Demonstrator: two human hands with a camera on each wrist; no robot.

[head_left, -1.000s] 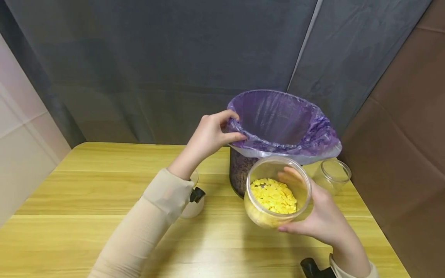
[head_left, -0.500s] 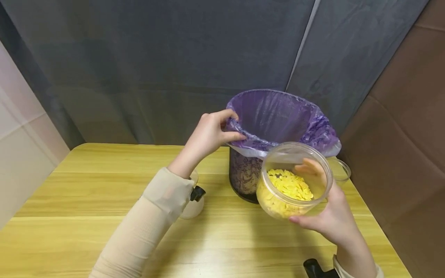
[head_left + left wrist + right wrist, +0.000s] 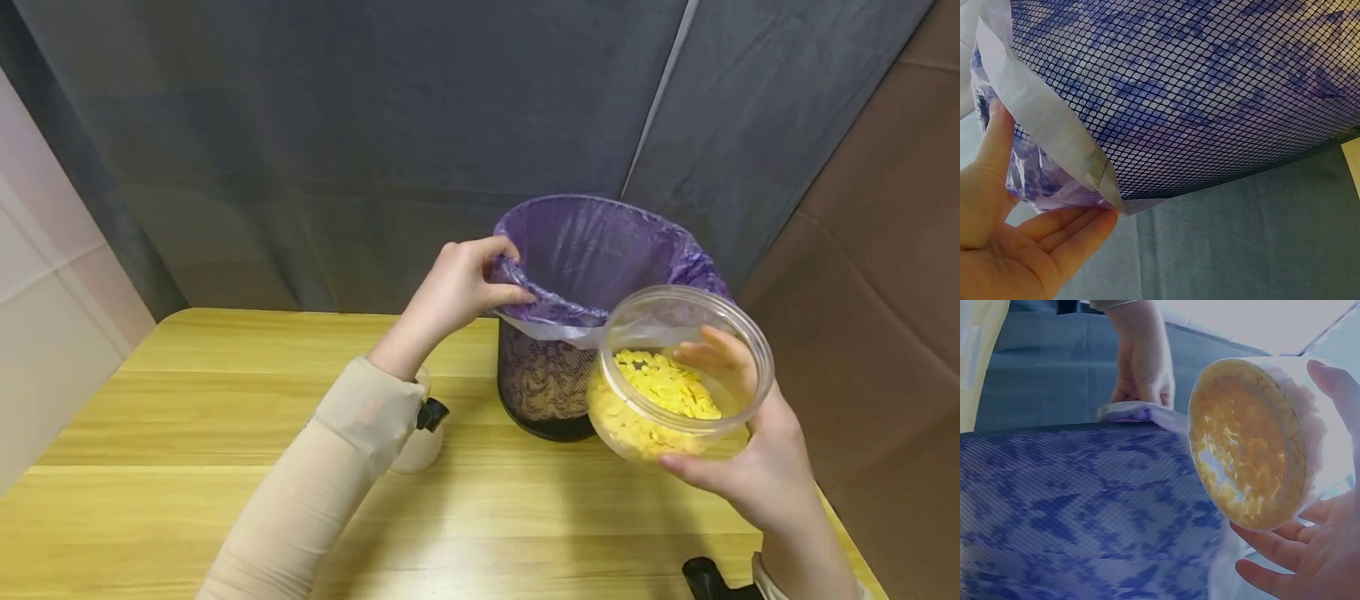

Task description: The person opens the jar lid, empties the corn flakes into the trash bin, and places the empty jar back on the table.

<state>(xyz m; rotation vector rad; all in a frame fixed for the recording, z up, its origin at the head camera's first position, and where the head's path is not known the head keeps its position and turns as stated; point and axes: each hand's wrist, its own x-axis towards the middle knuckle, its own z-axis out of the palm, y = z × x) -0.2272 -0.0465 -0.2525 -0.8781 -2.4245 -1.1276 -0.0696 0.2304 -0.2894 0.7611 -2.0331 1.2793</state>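
Note:
A black mesh bin (image 3: pixel 547 375) stands on the table, lined with a purple bag (image 3: pixel 592 250) whose white-edged rim folds over the outside. My left hand (image 3: pixel 465 279) pinches the bag and rim at the left side, thumb nearest the front. In the left wrist view that hand's fingers (image 3: pixel 1079 240) press the folded bag edge beside the mesh. My right hand (image 3: pixel 757 433) grips a clear round jar (image 3: pixel 690 375) from its right side, tilted with its mouth toward me. Yellow flakes (image 3: pixel 667 387) lie inside the jar, which hangs in front of the bin's right part.
A second clear container (image 3: pixel 418 450) stands on the table, partly behind the left sleeve (image 3: pixel 360 417). Grey curtain (image 3: pixel 337 167) closes off the back, brown cloth (image 3: pixel 877 292) the right. The wooden table (image 3: pixel 225 417) runs under everything.
My right hand has carried the jar rightward and slightly upward, and it now hides the glass-clear container at the right. My left hand keeps its hold on the bag rim.

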